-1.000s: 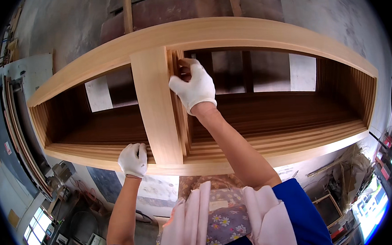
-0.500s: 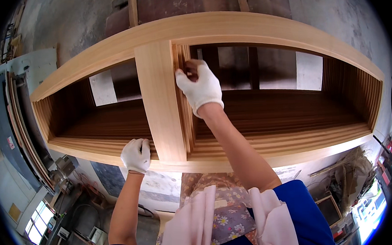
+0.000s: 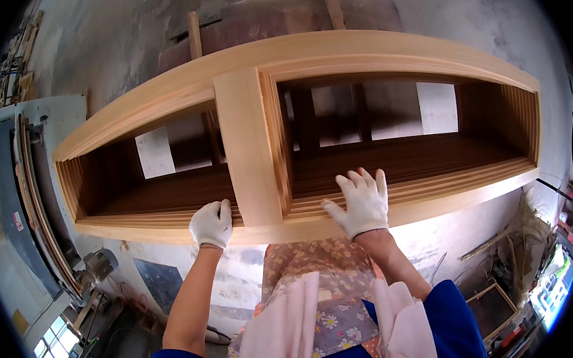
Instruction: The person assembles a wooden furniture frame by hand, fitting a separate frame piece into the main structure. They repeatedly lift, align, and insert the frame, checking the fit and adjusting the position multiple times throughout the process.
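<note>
A stack of several pale wooden frames [image 3: 383, 42] lies in front of me, their matching openings lined up one above another. A wide crossbar [image 3: 247, 142] divides the top frame into a shorter left opening and a longer right one. Both my hands wear white knit gloves. My left hand [image 3: 212, 224] is curled over the near rail, just left of the crossbar, its fingertips partly hidden. Farther right, my right hand [image 3: 361, 205] lies over the same near rail with its fingers spread toward the right opening; it holds nothing.
A grey machine [image 3: 11, 189] with long strips along its side stands at the left. A motor [image 3: 100, 264] sits near its lower end. At the lower right are a brush-like bundle [image 3: 520, 250] and a small framed panel [image 3: 493, 311]. Worn concrete floor [image 3: 466, 10] surrounds the stack.
My right hand has left the crossbar's right edge and come down to the near rail, its fingers opening out. My left hand stays on the near rail. The view has shifted slightly.
</note>
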